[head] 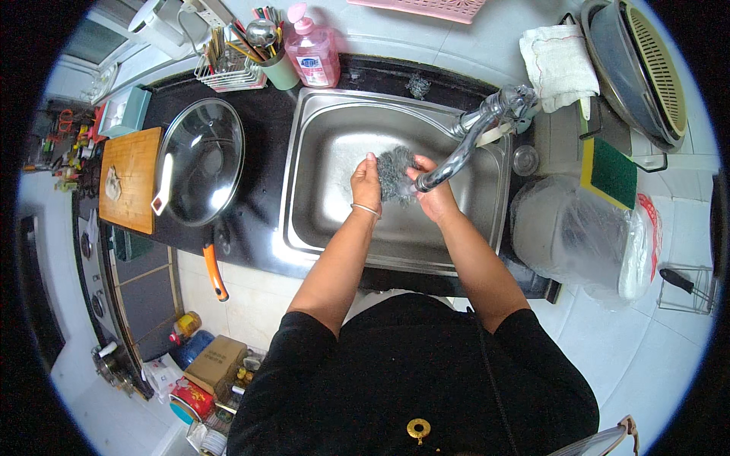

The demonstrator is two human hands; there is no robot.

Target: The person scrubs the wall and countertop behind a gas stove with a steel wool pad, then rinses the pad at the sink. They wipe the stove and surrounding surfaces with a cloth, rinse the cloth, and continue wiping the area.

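Over the steel sink basin (336,228), a grey metal scouring pad (394,171) is held between both hands. My left hand (366,181), with a bangle at the wrist, grips the pad's left side, thumb up. My right hand (436,194) has its fingers on the pad's right side, partly hidden behind the spout of the chrome faucet (456,157). The spout's end is close to the pad, and water seems to run there. A smaller scouring pad (419,86) lies on the ledge behind the sink.
Left of the sink stands a pan with a glass lid (202,162), its orange handle (214,273) jutting past the counter edge. Further left is a wooden cutting board (128,182). A pink soap bottle (312,54) stands behind. A green-yellow sponge (610,174) and plastic-wrapped items (570,239) are at right.
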